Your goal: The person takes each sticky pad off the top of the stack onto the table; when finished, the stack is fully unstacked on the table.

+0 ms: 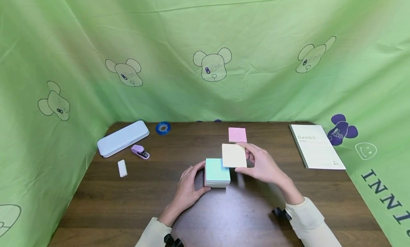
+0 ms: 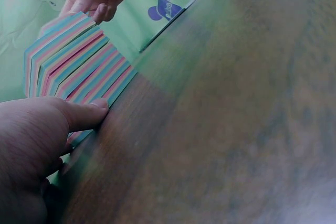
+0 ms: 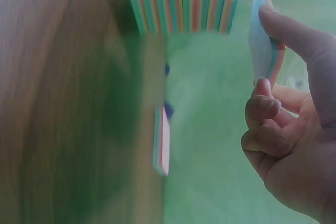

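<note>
A tall stack of sticky notes (image 1: 217,171), light blue on top, stands on the table in front of me. My left hand (image 1: 187,190) grips its left side, with the thumb at the near edge and the fingers toward the far side. The left wrist view shows the stack's striped layers (image 2: 86,61) of blue, pink and yellow. My right hand (image 1: 264,164) pinches a thin cream-topped sticky note pad (image 1: 234,155) between thumb and fingers, raised beside the stack's top and overlapping its corner in the head view. Behind it, a pink-topped sticky note pad (image 1: 237,134) lies on the table.
At the back left are a pale blue pencil case (image 1: 123,138), a blue tape roll (image 1: 163,128), a purple stapler (image 1: 140,151) and a white eraser (image 1: 122,168). A white notepad (image 1: 317,147) lies at the right. Green cloth (image 1: 166,90) hangs around the wooden table (image 1: 250,218).
</note>
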`<state>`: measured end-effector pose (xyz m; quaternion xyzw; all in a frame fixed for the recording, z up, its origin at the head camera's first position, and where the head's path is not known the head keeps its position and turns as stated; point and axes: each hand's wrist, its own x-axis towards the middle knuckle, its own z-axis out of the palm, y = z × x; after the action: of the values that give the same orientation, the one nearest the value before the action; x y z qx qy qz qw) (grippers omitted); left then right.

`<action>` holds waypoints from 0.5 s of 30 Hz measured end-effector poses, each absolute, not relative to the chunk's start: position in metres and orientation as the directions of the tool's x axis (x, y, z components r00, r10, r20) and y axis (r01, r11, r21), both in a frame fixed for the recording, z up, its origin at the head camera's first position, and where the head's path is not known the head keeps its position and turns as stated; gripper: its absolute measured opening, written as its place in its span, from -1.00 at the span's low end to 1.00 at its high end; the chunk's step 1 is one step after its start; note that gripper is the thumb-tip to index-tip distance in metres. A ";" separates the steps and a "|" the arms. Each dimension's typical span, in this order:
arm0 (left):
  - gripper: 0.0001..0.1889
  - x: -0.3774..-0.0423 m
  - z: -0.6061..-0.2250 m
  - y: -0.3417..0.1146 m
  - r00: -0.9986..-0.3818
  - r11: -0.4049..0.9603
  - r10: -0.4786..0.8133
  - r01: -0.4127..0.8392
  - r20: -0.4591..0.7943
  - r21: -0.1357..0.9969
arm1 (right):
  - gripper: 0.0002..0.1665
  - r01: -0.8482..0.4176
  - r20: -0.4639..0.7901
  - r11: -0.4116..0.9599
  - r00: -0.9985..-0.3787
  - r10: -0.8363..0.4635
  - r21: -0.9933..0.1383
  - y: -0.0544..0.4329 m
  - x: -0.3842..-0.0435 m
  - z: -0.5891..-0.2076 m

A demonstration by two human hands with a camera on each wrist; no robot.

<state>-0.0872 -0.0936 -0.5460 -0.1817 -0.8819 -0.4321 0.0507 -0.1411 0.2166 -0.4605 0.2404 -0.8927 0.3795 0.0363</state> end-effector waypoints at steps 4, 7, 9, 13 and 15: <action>0.02 -0.087 -0.547 -0.094 -0.929 0.565 0.275 0.364 0.247 0.740 | -0.06 -0.422 0.235 0.594 -0.899 -0.369 -0.685 0.238 -0.153 -0.463; 0.02 -0.087 -0.547 -0.094 -0.929 0.566 0.271 0.365 0.251 0.739 | -0.06 -0.394 0.221 0.604 -0.913 -0.342 -0.692 0.256 -0.164 -0.467; 0.02 -0.087 -0.547 -0.094 -0.930 0.567 0.271 0.363 0.249 0.739 | -0.05 -0.370 0.204 0.629 -0.924 -0.322 -0.684 0.268 -0.172 -0.472; 0.02 -0.087 -0.547 -0.094 -0.930 0.566 0.276 0.361 0.243 0.741 | -0.06 -0.337 0.176 0.694 -0.939 -0.296 -0.636 0.292 -0.185 -0.484; 0.03 -0.088 -0.547 -0.094 -0.928 0.562 0.278 0.366 0.247 0.741 | -0.07 -0.331 0.167 0.723 -0.942 -0.291 -0.606 0.302 -0.189 -0.490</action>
<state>-0.0882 -0.0943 -0.5471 -0.1827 -0.8824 -0.4306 0.0511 -0.1894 0.3015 -0.4901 0.1676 -0.9277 0.3322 0.0297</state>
